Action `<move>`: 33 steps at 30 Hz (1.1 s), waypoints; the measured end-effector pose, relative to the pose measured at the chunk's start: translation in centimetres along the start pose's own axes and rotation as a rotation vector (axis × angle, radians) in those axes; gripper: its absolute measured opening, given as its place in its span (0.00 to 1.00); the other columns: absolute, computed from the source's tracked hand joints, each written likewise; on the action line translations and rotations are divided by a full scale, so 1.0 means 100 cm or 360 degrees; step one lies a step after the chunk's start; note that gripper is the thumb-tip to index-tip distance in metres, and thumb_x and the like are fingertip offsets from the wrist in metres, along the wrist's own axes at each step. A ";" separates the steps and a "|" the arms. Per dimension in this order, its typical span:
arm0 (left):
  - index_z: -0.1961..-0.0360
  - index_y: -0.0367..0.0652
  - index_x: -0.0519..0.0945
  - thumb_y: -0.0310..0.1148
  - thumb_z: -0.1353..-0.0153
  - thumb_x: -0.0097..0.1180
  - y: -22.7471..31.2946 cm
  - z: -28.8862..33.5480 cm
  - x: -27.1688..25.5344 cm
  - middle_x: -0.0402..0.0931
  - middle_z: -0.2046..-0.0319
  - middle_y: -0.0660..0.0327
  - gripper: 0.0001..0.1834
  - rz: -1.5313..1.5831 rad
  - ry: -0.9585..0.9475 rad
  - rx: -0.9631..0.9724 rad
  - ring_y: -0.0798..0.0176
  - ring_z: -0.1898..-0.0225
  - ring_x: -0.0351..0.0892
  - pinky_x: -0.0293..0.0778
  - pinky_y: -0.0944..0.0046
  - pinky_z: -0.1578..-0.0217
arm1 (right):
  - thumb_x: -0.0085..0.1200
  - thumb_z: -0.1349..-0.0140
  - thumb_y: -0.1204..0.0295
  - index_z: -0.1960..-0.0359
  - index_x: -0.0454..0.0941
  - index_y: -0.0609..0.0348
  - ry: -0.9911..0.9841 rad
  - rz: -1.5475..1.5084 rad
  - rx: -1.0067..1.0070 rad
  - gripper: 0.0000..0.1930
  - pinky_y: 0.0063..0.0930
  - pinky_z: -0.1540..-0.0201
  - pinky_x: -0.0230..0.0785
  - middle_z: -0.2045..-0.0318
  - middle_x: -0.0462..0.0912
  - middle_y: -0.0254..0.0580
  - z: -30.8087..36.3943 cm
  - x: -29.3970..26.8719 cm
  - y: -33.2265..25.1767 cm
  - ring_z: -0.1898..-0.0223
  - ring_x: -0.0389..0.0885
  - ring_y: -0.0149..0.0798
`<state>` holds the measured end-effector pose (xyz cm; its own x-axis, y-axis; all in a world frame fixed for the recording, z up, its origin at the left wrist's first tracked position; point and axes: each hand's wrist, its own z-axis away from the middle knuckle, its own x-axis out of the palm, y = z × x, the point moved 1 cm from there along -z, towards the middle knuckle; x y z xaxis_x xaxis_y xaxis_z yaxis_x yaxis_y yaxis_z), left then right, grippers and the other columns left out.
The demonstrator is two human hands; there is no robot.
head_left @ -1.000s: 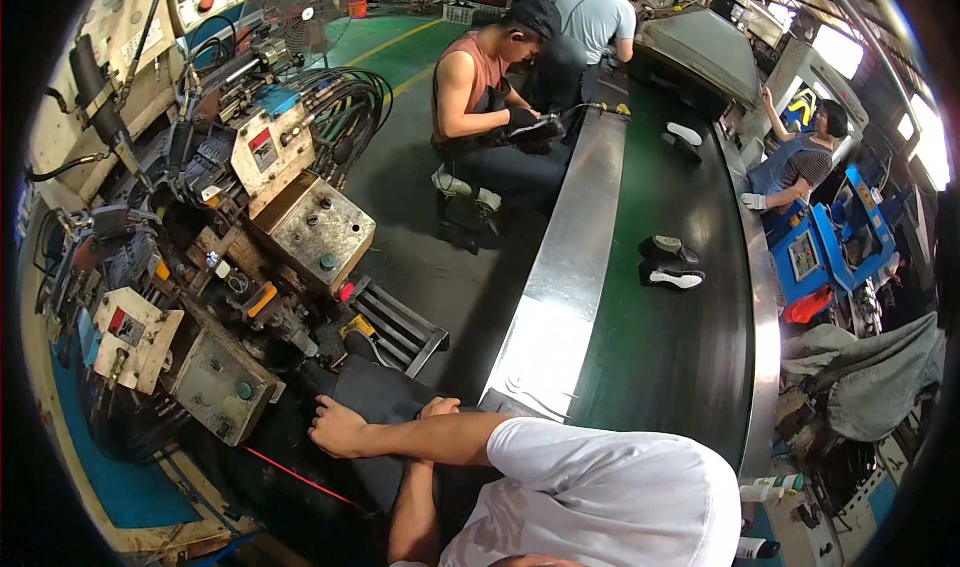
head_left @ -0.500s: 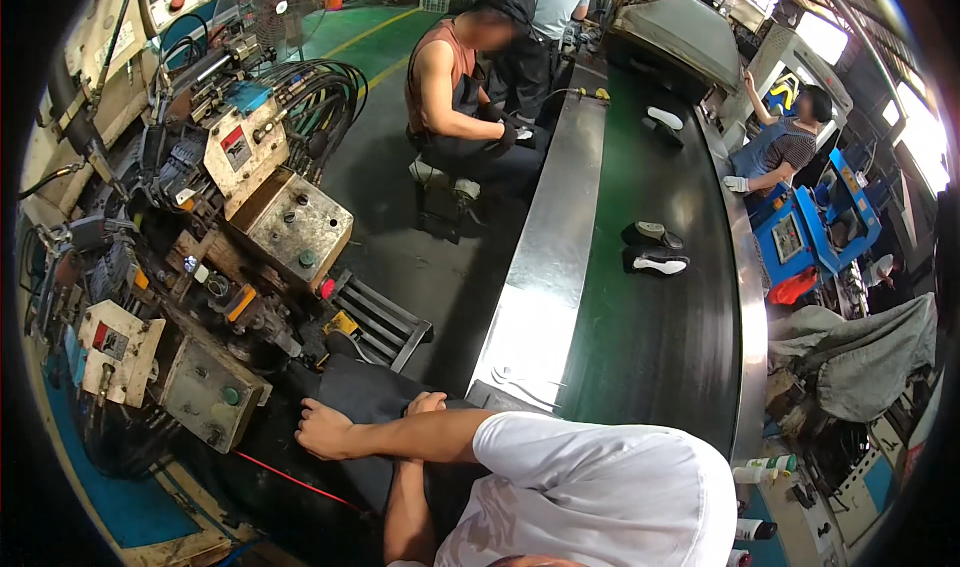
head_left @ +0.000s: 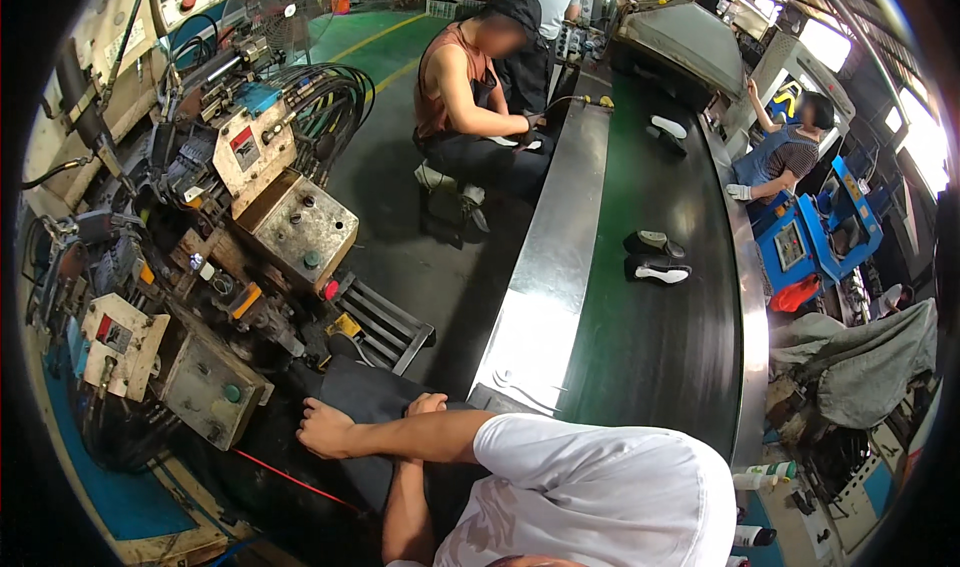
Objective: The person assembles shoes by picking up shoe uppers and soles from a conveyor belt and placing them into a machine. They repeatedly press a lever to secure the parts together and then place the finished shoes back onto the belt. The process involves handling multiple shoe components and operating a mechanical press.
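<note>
My forearms cross over the dark cloth (head_left: 370,392) on my lap. My right hand (head_left: 325,429) lies toward the left on that cloth, fingers loosely bent and a little apart, with nothing visible in it. Beyond my right forearm, my left hand (head_left: 428,403) rests on my lap; the forearm covers part of it, so its grip is unclear. The nearest machine part to my right hand is a worn metal control box (head_left: 215,392) with a green button. On the conveyor belt (head_left: 640,357) lie dark shoes with pale soles, among them one white-soled shoe (head_left: 660,272) lying on its side.
Hydraulic machinery with hoses (head_left: 335,97) fills the left. A slatted metal rack (head_left: 385,327) stands ahead of my knees. Ahead, a seated co-worker (head_left: 470,87) handles something pale; another person (head_left: 785,157) stands across the belt. Bottles (head_left: 765,477) stand at the lower right.
The seated co-worker's forearm has shifted right toward the belt's metal edge. The view has moved slightly. My two hands and the shoes on the belt keep their places.
</note>
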<state>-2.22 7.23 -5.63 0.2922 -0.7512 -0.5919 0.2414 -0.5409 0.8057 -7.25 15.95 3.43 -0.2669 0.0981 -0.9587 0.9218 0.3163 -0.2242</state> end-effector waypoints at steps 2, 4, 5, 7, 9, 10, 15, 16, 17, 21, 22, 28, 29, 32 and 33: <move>0.49 0.41 0.87 0.35 0.31 0.60 0.000 0.002 -0.001 0.86 0.56 0.46 0.14 0.0006 0.0004 -0.0030 0.39 0.53 0.86 0.82 0.44 0.52 | 0.63 0.40 0.61 0.66 0.90 0.50 -0.0020 0.0000 -0.0011 0.09 0.42 0.36 0.65 0.65 0.91 0.37 0.001 -0.001 0.000 0.54 0.88 0.42; 0.49 0.40 0.87 0.34 0.31 0.60 -0.003 0.001 0.004 0.86 0.56 0.46 0.14 0.0028 0.0002 -0.0003 0.39 0.52 0.86 0.82 0.45 0.51 | 0.62 0.39 0.59 0.65 0.89 0.50 -0.0045 0.0018 -0.0001 0.11 0.42 0.35 0.65 0.65 0.90 0.37 0.002 0.000 0.003 0.54 0.87 0.42; 0.50 0.40 0.87 0.34 0.32 0.60 -0.004 0.000 0.006 0.86 0.56 0.46 0.14 0.0049 0.0004 0.0032 0.39 0.52 0.86 0.82 0.45 0.51 | 0.61 0.37 0.58 0.64 0.88 0.51 -0.0064 0.0032 0.0006 0.12 0.43 0.34 0.64 0.65 0.90 0.37 0.003 0.000 0.005 0.54 0.87 0.42; 0.50 0.40 0.87 0.33 0.32 0.61 -0.006 0.000 0.006 0.86 0.56 0.46 0.14 0.0067 0.0031 0.0077 0.40 0.52 0.86 0.82 0.45 0.51 | 0.60 0.36 0.57 0.63 0.88 0.51 -0.0077 0.0031 -0.0007 0.13 0.43 0.34 0.64 0.65 0.89 0.37 0.002 0.003 0.005 0.54 0.86 0.42; 0.51 0.40 0.88 0.33 0.33 0.61 -0.008 -0.001 0.007 0.86 0.56 0.47 0.13 0.0076 0.0058 0.0118 0.40 0.52 0.86 0.82 0.46 0.51 | 0.61 0.36 0.56 0.63 0.88 0.51 -0.0072 0.0006 -0.0018 0.13 0.43 0.34 0.64 0.66 0.89 0.37 0.002 0.004 0.007 0.54 0.86 0.42; 0.51 0.40 0.88 0.32 0.33 0.61 -0.008 -0.001 0.009 0.86 0.56 0.47 0.13 0.0087 0.0058 0.0124 0.40 0.53 0.86 0.82 0.46 0.51 | 0.61 0.36 0.56 0.63 0.88 0.52 -0.0103 -0.0004 -0.0004 0.13 0.44 0.33 0.64 0.66 0.89 0.37 0.003 0.005 0.008 0.54 0.86 0.42; 0.52 0.39 0.87 0.32 0.34 0.62 -0.030 0.003 0.019 0.85 0.58 0.47 0.12 0.0037 0.0186 0.0153 0.40 0.54 0.86 0.81 0.45 0.53 | 0.62 0.39 0.56 0.63 0.88 0.51 -0.0105 0.0012 -0.0104 0.13 0.44 0.34 0.64 0.67 0.89 0.38 0.000 0.009 -0.002 0.54 0.86 0.42; 0.52 0.40 0.87 0.31 0.34 0.62 -0.029 0.000 0.023 0.85 0.59 0.47 0.12 0.0045 0.0210 0.0246 0.40 0.55 0.85 0.81 0.44 0.54 | 0.62 0.41 0.57 0.64 0.88 0.50 -0.0233 0.0141 -0.0074 0.13 0.43 0.35 0.64 0.66 0.89 0.39 -0.003 0.016 0.007 0.55 0.86 0.42; 0.51 0.40 0.87 0.31 0.34 0.62 -0.017 -0.006 0.026 0.84 0.59 0.48 0.13 0.0071 0.0230 0.0301 0.40 0.55 0.85 0.81 0.44 0.55 | 0.61 0.42 0.58 0.66 0.88 0.50 -0.0230 0.0139 0.0047 0.12 0.42 0.38 0.65 0.67 0.89 0.39 0.002 0.019 0.014 0.56 0.86 0.41; 0.51 0.41 0.84 0.33 0.34 0.62 -0.020 0.007 0.037 0.82 0.59 0.51 0.13 0.0047 0.0358 0.0270 0.43 0.55 0.84 0.78 0.46 0.56 | 0.60 0.38 0.62 0.64 0.91 0.54 -0.0386 -0.0047 -0.0013 0.12 0.45 0.33 0.64 0.62 0.92 0.45 0.003 -0.021 0.012 0.53 0.88 0.45; 0.51 0.42 0.84 0.35 0.34 0.61 -0.018 0.011 0.032 0.82 0.58 0.51 0.13 0.0127 0.0419 0.0270 0.45 0.53 0.83 0.78 0.47 0.55 | 0.60 0.36 0.61 0.60 0.90 0.54 -0.0163 -0.0074 -0.0083 0.13 0.44 0.30 0.62 0.59 0.92 0.43 0.006 -0.027 0.005 0.50 0.87 0.44; 0.50 0.36 0.85 0.34 0.34 0.58 -0.013 0.011 0.027 0.82 0.58 0.49 0.16 0.0132 0.0211 0.0051 0.43 0.50 0.82 0.78 0.48 0.51 | 0.62 0.37 0.57 0.62 0.89 0.53 -0.0080 -0.0068 -0.0152 0.14 0.47 0.29 0.65 0.62 0.91 0.44 0.003 -0.018 0.006 0.52 0.88 0.44; 0.51 0.37 0.85 0.35 0.35 0.59 -0.017 0.010 0.030 0.82 0.60 0.50 0.16 0.0148 0.0237 0.0134 0.44 0.53 0.82 0.77 0.48 0.54 | 0.62 0.37 0.58 0.63 0.89 0.53 -0.0115 -0.0062 -0.0131 0.13 0.48 0.30 0.65 0.63 0.91 0.45 0.001 -0.020 0.004 0.53 0.89 0.45; 0.64 0.46 0.73 0.41 0.29 0.51 0.002 0.003 0.028 0.70 0.64 0.61 0.11 0.0108 0.0176 0.0133 0.56 0.57 0.72 0.71 0.54 0.56 | 0.63 0.37 0.59 0.66 0.89 0.53 -0.0247 -0.0061 -0.0088 0.12 0.49 0.30 0.66 0.65 0.90 0.47 0.000 -0.024 0.010 0.56 0.88 0.49; 0.63 0.46 0.73 0.41 0.29 0.51 0.002 0.000 0.032 0.70 0.64 0.61 0.11 0.0137 0.0232 0.0126 0.56 0.57 0.72 0.71 0.54 0.56 | 0.63 0.37 0.60 0.65 0.89 0.53 -0.0197 -0.0080 -0.0094 0.11 0.49 0.30 0.66 0.66 0.90 0.48 0.002 -0.024 0.008 0.56 0.88 0.50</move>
<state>-1.26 4.73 -7.34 0.4410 -0.7364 -0.5130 0.1376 -0.5093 0.8495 -5.81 15.74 5.55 -0.2723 -0.0352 -0.9616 0.8890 0.3733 -0.2654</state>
